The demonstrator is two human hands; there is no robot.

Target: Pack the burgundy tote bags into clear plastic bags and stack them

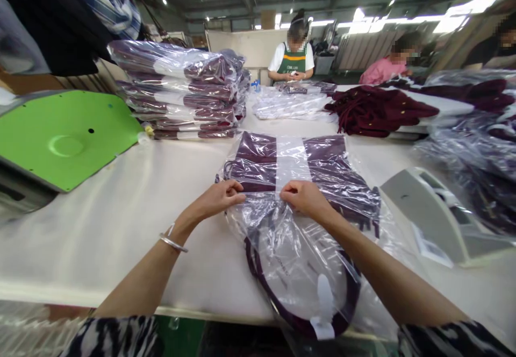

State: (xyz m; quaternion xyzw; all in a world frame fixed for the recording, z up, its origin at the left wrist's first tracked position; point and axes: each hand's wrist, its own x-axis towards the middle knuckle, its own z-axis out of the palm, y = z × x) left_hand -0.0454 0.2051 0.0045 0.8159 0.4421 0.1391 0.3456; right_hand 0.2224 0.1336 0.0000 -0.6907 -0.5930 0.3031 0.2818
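A folded maroon garment point(258, 155) with a white paper band point(293, 158) across its middle lies inside a clear plastic bag point(290, 238) on the white table point(193, 271). A looped maroon strap point(262, 279) with a white tag point(324, 298) shows through the lower part of the bag. My left hand point(223, 197), a metal bangle on its wrist, pinches the plastic near the garment's lower left edge. Just below the band, my right hand point(304, 197) pinches the bag too, its fingers pressed together.
Behind on the left stands a stack of bagged maroon garments point(181, 91). A green panel point(68, 136) is at the left. At the right are a grey-white device point(427, 212) and more bagged items point(475, 169). Maroon cloth point(374, 109) lies farther back, where several people work.
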